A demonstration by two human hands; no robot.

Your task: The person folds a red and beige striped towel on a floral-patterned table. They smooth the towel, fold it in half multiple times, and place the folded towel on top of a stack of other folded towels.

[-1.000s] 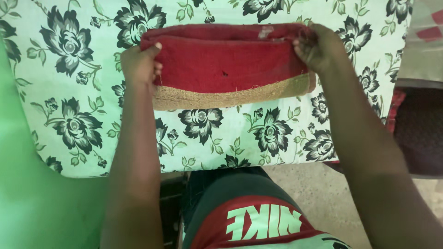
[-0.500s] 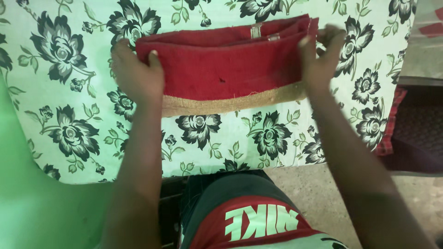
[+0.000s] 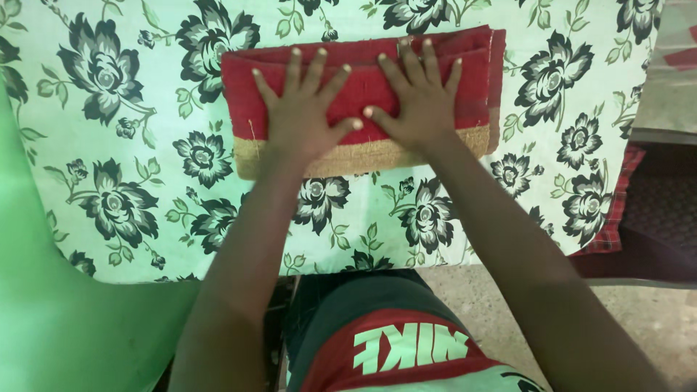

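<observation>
While both palms lie flat, one folded red cloth [image 3: 363,87] rests on the flowered tablecloth [image 3: 109,145].

Spread and gripping nothing, the left hand [image 3: 305,116] and right hand [image 3: 414,101] press side by side on the cloth's middle, thumbs nearly meeting. One tan woven band [image 3: 363,154] edges the cloth's near side. How many layers are folded is hard to tell, though stacked edges show at its right end. A red checked fabric [image 3: 613,218] at right is cut off.
</observation>
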